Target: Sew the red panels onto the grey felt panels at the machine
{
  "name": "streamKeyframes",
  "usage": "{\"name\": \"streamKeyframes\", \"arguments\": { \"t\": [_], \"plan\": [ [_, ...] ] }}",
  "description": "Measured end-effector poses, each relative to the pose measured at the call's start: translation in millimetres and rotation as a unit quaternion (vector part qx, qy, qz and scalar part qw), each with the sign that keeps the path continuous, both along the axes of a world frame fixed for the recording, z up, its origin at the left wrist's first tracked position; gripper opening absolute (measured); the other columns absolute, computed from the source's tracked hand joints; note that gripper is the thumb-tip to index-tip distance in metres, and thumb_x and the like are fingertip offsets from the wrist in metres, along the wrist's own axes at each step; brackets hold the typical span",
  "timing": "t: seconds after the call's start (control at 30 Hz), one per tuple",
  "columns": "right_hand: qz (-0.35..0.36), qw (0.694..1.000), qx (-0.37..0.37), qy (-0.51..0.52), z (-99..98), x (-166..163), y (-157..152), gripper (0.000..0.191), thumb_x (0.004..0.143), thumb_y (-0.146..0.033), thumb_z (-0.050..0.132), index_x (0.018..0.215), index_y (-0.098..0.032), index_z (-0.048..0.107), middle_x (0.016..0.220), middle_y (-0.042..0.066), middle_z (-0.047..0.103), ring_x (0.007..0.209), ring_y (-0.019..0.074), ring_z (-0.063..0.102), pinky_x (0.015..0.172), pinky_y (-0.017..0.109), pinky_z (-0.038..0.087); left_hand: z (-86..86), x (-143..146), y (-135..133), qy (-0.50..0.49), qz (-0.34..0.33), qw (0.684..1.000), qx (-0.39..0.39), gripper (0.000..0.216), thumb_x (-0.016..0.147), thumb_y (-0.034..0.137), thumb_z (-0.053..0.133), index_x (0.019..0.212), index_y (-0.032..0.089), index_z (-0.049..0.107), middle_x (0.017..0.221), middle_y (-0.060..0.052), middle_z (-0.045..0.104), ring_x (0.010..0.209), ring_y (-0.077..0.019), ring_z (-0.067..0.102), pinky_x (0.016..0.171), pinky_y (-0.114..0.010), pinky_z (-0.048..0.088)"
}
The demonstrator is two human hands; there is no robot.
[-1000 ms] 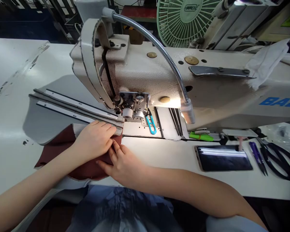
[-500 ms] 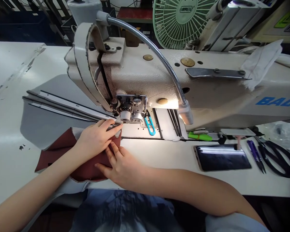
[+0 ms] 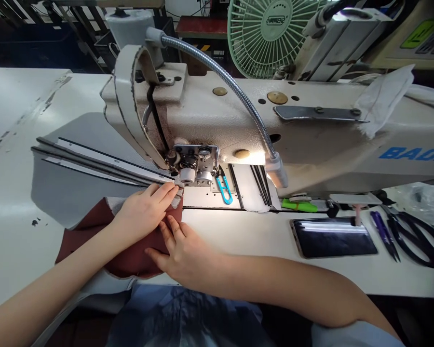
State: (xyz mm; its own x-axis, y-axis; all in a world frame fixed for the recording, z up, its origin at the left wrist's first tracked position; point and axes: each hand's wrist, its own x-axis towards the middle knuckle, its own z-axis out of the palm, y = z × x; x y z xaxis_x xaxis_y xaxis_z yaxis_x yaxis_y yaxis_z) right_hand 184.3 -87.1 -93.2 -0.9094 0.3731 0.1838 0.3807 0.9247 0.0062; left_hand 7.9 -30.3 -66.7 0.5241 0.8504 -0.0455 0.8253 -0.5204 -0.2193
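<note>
A dark red leather piece (image 3: 94, 226) with a grey textured backing lies on the table just left of the needle. My left hand (image 3: 144, 212) rests flat on it, fingers stretched toward the presser foot (image 3: 188, 176) of the beige sewing machine (image 3: 238, 120). My right hand (image 3: 183, 250) presses the piece's near edge, fingers together and pointing up toward the left hand. Grey strips with dark edges (image 3: 94, 161) run from the left in under the foot. A grey sheet (image 3: 68, 193) lies beneath them.
A blue thread snip (image 3: 222, 188) lies on the machine bed. To the right on the table are a phone (image 3: 334, 238), a green tool (image 3: 300, 206), purple snips (image 3: 383, 233) and black scissors (image 3: 415, 241). A gooseneck lamp (image 3: 278, 171) hangs by the needle. A green fan (image 3: 275, 33) stands behind.
Both hands have edged the red piece slightly toward the presser foot; the left fingers now reach closer to it. The camera view has shifted a little.
</note>
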Motion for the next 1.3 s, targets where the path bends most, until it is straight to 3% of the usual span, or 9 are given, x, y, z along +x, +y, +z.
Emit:
{"name": "streamKeyframes", "arguments": {
  "t": [0.13,0.27,0.57,0.7,0.9,1.1,1.3],
  "plan": [
    [0.006,1.000,-0.020,-0.007,3.6,1,1,0.040,0.100,-0.031,0.043,0.136,-0.017,0.053,0.134,0.030,0.055,0.120,0.0385,0.059,0.085,0.047,0.044,-3.1,0,-2,0.008,-0.005,1.000,-0.014,0.056,0.089,0.015,0.051,0.145,0.020,0.046,0.140,-0.007,0.055,0.100,-0.0230,0.058,0.066,-0.031,0.054],
    [-0.001,0.999,-0.047,-0.019,7.7,1,5,0.040,0.099,-0.032,0.047,0.137,-0.018,0.053,0.134,0.028,0.057,0.120,0.0350,0.059,0.088,0.047,0.044,2.0,2,8,-0.027,-0.001,0.998,-0.054,0.052,0.089,0.014,0.050,0.140,0.020,0.051,0.140,-0.006,0.056,0.109,-0.0229,0.058,0.069,-0.030,0.055],
    [0.008,0.996,-0.046,-0.073,17.0,6,33,0.044,0.099,-0.031,0.045,0.143,-0.025,0.050,0.141,0.026,0.051,0.125,0.0375,0.055,0.088,0.047,0.044,6.6,3,47,-0.061,0.045,0.993,-0.094,0.040,0.085,0.019,0.051,0.122,0.026,0.063,0.112,-0.007,0.067,0.106,-0.0257,0.062,0.077,-0.034,0.053],
    [0.010,0.998,-0.031,-0.060,11.8,6,37,0.046,0.099,-0.033,0.046,0.145,-0.025,0.048,0.140,0.026,0.052,0.124,0.0366,0.055,0.090,0.048,0.042,7.6,2,40,-0.067,0.039,0.994,-0.078,0.042,0.085,0.019,0.053,0.125,0.025,0.063,0.112,-0.008,0.068,0.106,-0.0261,0.061,0.077,-0.034,0.053],
    [0.007,0.999,-0.021,-0.050,9.3,6,37,0.045,0.100,-0.030,0.044,0.144,-0.023,0.047,0.136,0.028,0.055,0.124,0.0377,0.055,0.092,0.049,0.041,4.2,7,15,-0.067,0.017,0.997,-0.025,0.047,0.090,0.013,0.049,0.136,0.011,0.057,0.123,-0.013,0.066,0.105,-0.0272,0.059,0.086,-0.036,0.052],
    [0.008,0.998,-0.053,-0.041,11.2,7,38,0.044,0.100,-0.028,0.045,0.143,-0.021,0.046,0.135,0.027,0.055,0.123,0.0344,0.054,0.095,0.052,0.039,-4.2,6,7,-0.052,-0.001,0.999,-0.015,0.041,0.094,0.017,0.046,0.133,0.012,0.059,0.135,-0.013,0.060,0.104,-0.0283,0.058,0.088,-0.040,0.051],
    [0.008,0.997,-0.054,-0.045,11.8,7,38,0.044,0.100,-0.026,0.042,0.144,-0.022,0.047,0.131,0.026,0.058,0.123,0.0350,0.054,0.090,0.049,0.042,2.2,14,13,-0.084,0.035,0.995,-0.028,0.035,0.088,0.015,0.051,0.121,0.017,0.065,0.115,-0.013,0.068,0.101,-0.0275,0.059,0.083,-0.038,0.052]
  ]
}}
